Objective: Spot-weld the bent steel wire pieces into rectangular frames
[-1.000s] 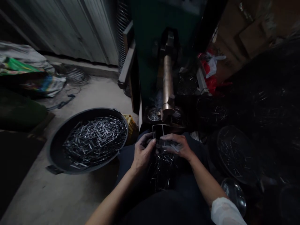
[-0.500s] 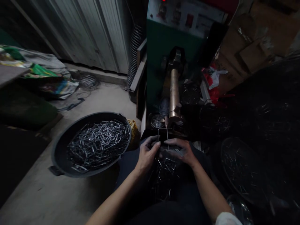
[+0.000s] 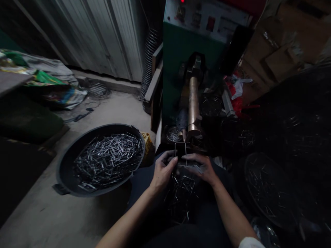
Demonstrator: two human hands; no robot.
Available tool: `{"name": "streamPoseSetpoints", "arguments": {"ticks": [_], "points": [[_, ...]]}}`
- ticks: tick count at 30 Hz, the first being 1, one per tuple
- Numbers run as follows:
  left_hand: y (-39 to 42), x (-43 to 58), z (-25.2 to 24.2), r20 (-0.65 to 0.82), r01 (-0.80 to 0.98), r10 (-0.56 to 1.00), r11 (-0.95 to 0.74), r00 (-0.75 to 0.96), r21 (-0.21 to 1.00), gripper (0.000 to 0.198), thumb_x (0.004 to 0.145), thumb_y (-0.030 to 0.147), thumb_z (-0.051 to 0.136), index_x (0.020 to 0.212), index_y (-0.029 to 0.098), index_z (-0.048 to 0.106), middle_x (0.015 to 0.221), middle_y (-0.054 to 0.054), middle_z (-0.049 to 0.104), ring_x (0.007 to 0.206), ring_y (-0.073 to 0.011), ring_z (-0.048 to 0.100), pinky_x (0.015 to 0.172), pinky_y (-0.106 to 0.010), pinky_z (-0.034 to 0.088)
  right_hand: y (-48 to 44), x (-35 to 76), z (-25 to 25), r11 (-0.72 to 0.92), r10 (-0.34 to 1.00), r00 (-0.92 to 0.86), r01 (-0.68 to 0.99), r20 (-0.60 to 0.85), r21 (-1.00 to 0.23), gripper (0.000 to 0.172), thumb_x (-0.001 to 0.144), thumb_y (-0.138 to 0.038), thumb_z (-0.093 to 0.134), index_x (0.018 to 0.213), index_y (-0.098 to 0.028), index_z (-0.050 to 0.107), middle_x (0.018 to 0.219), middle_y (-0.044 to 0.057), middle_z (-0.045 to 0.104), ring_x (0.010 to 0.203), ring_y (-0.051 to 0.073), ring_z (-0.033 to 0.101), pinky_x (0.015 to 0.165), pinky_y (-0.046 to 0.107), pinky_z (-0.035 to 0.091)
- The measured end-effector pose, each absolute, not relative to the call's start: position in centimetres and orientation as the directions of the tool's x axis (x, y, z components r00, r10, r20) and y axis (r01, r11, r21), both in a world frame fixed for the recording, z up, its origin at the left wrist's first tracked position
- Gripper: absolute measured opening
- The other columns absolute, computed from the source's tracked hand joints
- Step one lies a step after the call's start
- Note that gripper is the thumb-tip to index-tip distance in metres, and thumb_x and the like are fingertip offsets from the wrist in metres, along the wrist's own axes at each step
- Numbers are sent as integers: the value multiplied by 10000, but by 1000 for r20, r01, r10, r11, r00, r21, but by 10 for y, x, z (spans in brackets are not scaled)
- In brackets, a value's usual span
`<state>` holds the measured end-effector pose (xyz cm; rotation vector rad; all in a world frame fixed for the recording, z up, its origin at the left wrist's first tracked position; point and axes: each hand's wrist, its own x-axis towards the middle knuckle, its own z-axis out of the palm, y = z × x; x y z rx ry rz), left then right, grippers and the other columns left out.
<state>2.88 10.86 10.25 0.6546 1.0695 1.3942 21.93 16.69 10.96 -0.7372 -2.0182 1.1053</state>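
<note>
A thin bent wire frame [image 3: 180, 143] stands upright between my hands, its top corner at the copper electrode tip [image 3: 184, 136] of the machine. My left hand [image 3: 163, 168] pinches the frame's left side between thumb and fingers. On the other side my right hand [image 3: 200, 165] grips the right leg, and several short wire pieces [image 3: 198, 168] stick out from its fingers. A thick brass-coloured cylinder arm [image 3: 193, 105] reaches out just above the frame. Below my hands, a heap of bent wires [image 3: 182, 193] lies in my lap, dimly lit.
At my left a large black basin [image 3: 61, 162] holds a heap of bent wires, beside a yellow crate [image 3: 147, 142]. The green machine [image 3: 173, 69] stands ahead, with a small dish [image 3: 172, 133] of metal bits. Another dark basin [image 3: 248, 179] with wires sits at right.
The hands and wire frame hold nearly the same place at the electrode. The whole view has shifted very slightly.
</note>
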Motion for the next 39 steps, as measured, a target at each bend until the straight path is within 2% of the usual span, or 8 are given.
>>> {"name": "streamPoseSetpoints", "arguments": {"ticks": [7, 12, 15, 18, 23, 31, 35, 39], "points": [[109, 30, 93, -227, -478, 965, 140, -129, 867, 446, 792, 432, 787, 1121, 166, 643, 669, 16, 665, 437, -105, 574, 422, -204, 459, 164, 217, 109, 396, 784, -565, 134, 258, -909, 335, 855, -309, 801, 1182, -269, 739, 1134, 57, 758, 1047, 223, 725, 921, 335, 573], [126, 26, 97, -194, -375, 970, 128, -145, 918, 438, 791, 440, 782, 1104, 160, 656, 723, 8, 676, 463, -112, 603, 433, -224, 509, 172, 215, 105, 384, 838, -484, 196, 252, -902, 320, 864, -359, 786, 1156, -249, 722, 1044, 45, 759, 960, 213, 717, 884, 331, 551], [147, 22, 101, -134, -309, 976, 76, -171, 948, 428, 803, 438, 764, 1099, 151, 651, 730, 4, 679, 456, -107, 605, 418, -205, 486, 187, 214, 102, 355, 892, -378, 245, 249, -902, 243, 840, -407, 796, 967, -215, 718, 869, 21, 725, 798, 184, 679, 764, 293, 530], [166, 19, 105, -99, -283, 975, 40, -197, 958, 423, 795, 438, 764, 1086, 154, 647, 730, 6, 682, 462, -105, 613, 424, -194, 478, 203, 214, 101, 332, 903, -363, 254, 229, -908, 227, 871, -421, 750, 850, -201, 699, 825, 17, 701, 785, 179, 655, 754, 286, 507], [184, 15, 107, -123, -337, 973, 51, -196, 940, 415, 773, 417, 768, 1069, 153, 643, 709, 12, 679, 450, -100, 603, 426, -191, 471, 217, 208, 107, 260, 930, -320, 223, 181, -940, 230, 879, -422, 721, 884, -193, 723, 838, 22, 711, 793, 180, 650, 751, 282, 495], [189, 14, 107, -139, -382, 974, 62, -177, 922, 429, 778, 426, 771, 1074, 149, 630, 648, 23, 664, 434, -93, 571, 418, -186, 449, 219, 205, 110, 266, 932, -307, 224, 192, -937, 216, 885, -402, 708, 862, -188, 721, 807, 16, 704, 756, 166, 634, 707, 267, 484], [193, 13, 103, -122, -384, 974, 39, -192, 922, 421, 761, 433, 792, 1047, 165, 639, 708, 20, 680, 449, -84, 566, 429, -193, 460, 223, 203, 104, 281, 936, -282, 234, 212, -931, 222, 874, -412, 719, 860, -191, 729, 809, 23, 714, 763, 179, 645, 726, 283, 502], [195, 13, 101, -131, -384, 972, 48, -193, 922, 441, 744, 455, 801, 1042, 171, 643, 725, 7, 682, 516, -114, 611, 427, -197, 450, 226, 203, 103, 257, 944, -268, 222, 194, -941, 233, 852, -422, 746, 875, -191, 729, 815, 22, 715, 760, 175, 646, 718, 276, 508]]}}
